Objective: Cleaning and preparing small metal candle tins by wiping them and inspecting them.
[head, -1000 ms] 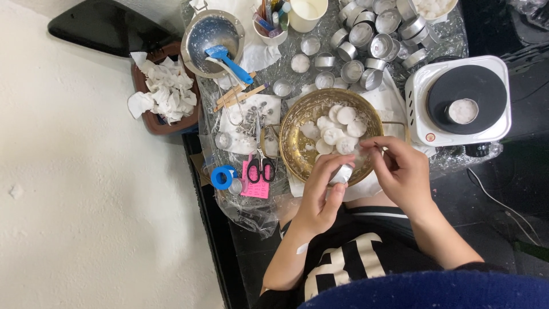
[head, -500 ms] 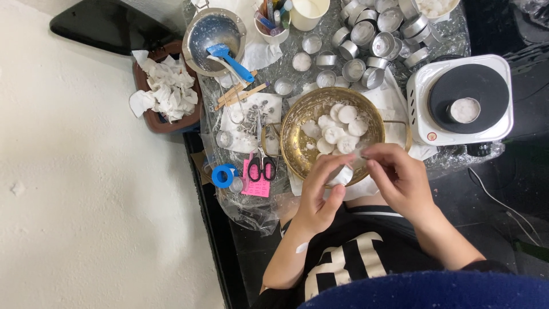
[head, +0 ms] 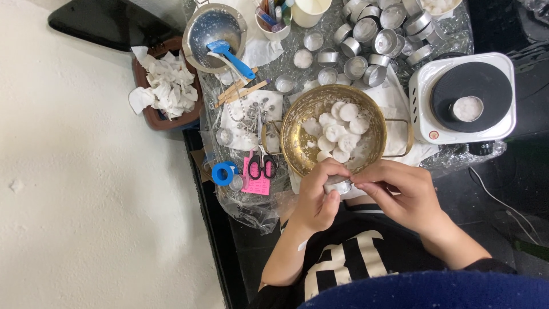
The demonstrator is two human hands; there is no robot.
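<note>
My left hand (head: 316,197) and my right hand (head: 400,191) meet just below a gold-coloured bowl (head: 303,117) that holds several white wax discs (head: 338,130). Between the fingertips of both hands sits a small metal tealight cup (head: 338,185). The left hand wraps it from the left and below; the right hand's fingers pinch its right rim. Most of the cup is hidden by fingers.
Several empty metal cups (head: 366,34) crowd the back of the table. A white hot plate (head: 466,97) stands at the right with one cup on it. A steel pan with a blue spatula (head: 229,51), scissors (head: 262,163), blue tape roll (head: 224,171) and a brown tissue bin (head: 166,91) lie left.
Both hands have stayed at the bowl's near edge. The white disc seen at the fingertips earlier is no longer visible; a metal cup shows between the hands now.
</note>
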